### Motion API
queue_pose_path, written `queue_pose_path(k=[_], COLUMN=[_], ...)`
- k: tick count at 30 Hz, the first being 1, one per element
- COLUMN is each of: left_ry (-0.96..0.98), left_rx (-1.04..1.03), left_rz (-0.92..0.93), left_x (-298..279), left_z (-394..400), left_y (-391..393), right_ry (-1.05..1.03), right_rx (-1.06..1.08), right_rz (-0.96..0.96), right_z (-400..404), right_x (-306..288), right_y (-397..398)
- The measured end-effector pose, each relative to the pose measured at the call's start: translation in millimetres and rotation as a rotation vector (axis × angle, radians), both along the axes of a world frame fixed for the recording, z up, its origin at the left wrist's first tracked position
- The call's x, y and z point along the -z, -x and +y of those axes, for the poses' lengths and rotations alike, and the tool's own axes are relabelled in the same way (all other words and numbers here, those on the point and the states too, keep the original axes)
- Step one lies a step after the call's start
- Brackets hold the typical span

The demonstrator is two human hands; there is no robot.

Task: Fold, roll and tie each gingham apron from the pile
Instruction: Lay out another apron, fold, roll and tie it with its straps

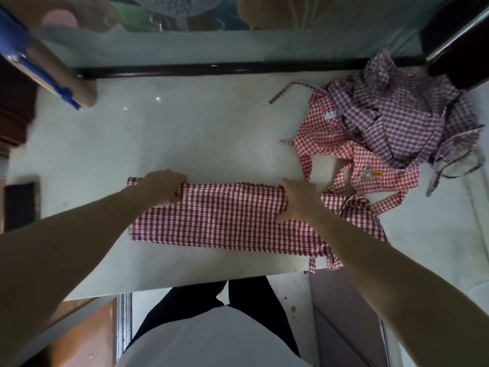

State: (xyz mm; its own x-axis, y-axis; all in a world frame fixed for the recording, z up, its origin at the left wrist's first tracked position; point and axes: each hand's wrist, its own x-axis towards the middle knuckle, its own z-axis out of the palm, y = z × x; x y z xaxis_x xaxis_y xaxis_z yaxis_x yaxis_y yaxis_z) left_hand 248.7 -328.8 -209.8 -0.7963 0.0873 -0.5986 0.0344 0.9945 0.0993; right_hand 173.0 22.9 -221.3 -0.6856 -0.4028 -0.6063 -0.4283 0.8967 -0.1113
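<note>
A dark red gingham apron (227,213) lies folded into a long band across the near middle of the white table (164,133), its long side running left to right and its near edge close to the table's near edge. The left hand (164,185) is at the band's far left corner, fingers curled and pinching the cloth there, with a short strip of the same fabric showing just past the knuckles on the left. The right hand (297,200) rests flat on the right part of the band, fingers straight and held close together pointing to the far left, thumb spread out toward the near side. To the right of that hand the cloth bunches up, and its ties (324,262) trail over the table's near edge. Just beyond, toward the far right, lies a brighter red apron (333,139) with a small white label and an orange badge, its straps looping near the right hand. A heap of purple aprons (402,115) lies partly on top of it at the far right corner, one thin strap reaching left across the table. A roll with a blue handle (53,75) sits at the far left. Below the near edge of the table show the person's pale shirt and dark trousers.
</note>
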Motion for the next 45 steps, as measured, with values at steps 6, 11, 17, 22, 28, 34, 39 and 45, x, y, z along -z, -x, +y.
queue_pose_path(k=[6, 11, 17, 22, 28, 34, 39, 45], left_ry=[-0.020, -0.131, -0.151, -0.126, -0.172, -0.164, -0.003, 0.020], left_rx=[-0.070, -0.071, 0.002, 0.007, -0.053, 0.044, -0.178, -0.508], left_rz=[0.081, 0.363, 0.579, 0.478, 0.302, 0.235, -0.058, 0.002], left_x=[2, -9, -10, 16, 31, 35, 22, 24], left_z=[-12, -15, -13, -20, -29, -39, -19, 29], left_y=[-18, -34, -72, -101, -117, -120, -111, -101], right_ry=[0.059, 0.234, 0.283, 0.304, 0.440, 0.308, 0.131, 0.222], right_rx=[0.162, -0.054, -0.047, 0.035, 0.135, 0.125, 0.188, 0.661], right_rz=[0.039, 0.568, 0.687, 0.610, 0.405, 0.336, 0.208, 0.187], right_z=[21, 30, 44, 41, 46, 60, 37, -3], right_x=[-6, -1, 21, 26, 31, 48, 23, 12], right_y=[-5, -46, -95, -120, -140, -157, -157, -145])
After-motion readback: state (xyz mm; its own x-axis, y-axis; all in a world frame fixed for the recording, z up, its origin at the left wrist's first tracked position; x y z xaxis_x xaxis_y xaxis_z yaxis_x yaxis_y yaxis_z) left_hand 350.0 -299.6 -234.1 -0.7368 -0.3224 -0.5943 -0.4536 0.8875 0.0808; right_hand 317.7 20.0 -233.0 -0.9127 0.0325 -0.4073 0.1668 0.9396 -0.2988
